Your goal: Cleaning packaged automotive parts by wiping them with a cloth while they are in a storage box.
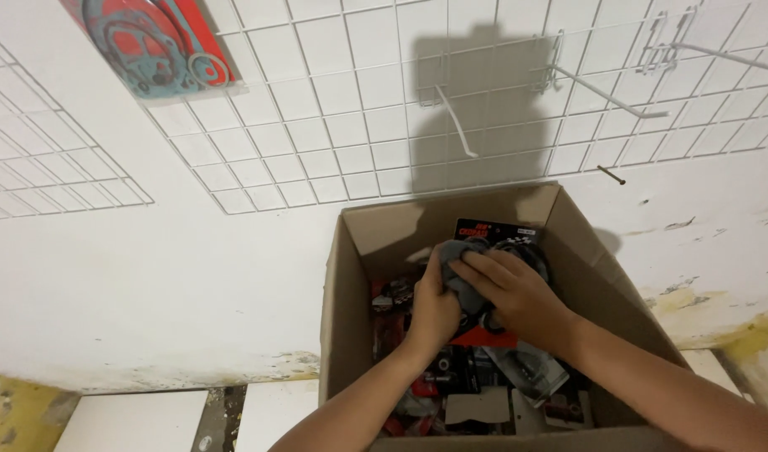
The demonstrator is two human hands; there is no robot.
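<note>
Left hand and right hand both clamped on grey cloth over carded pack in cardboard box. Soft, light; probably best gripped bunched mid-fold.

A white wire grid panel hung on the white wall, with bare white peg hooks sticking out of it toward the right. A red and teal packaged item hung at the upper left of the grid, and a second grid panel sat further left. Pale floor tiles showed below the wall's stained, yellowish base.
</note>
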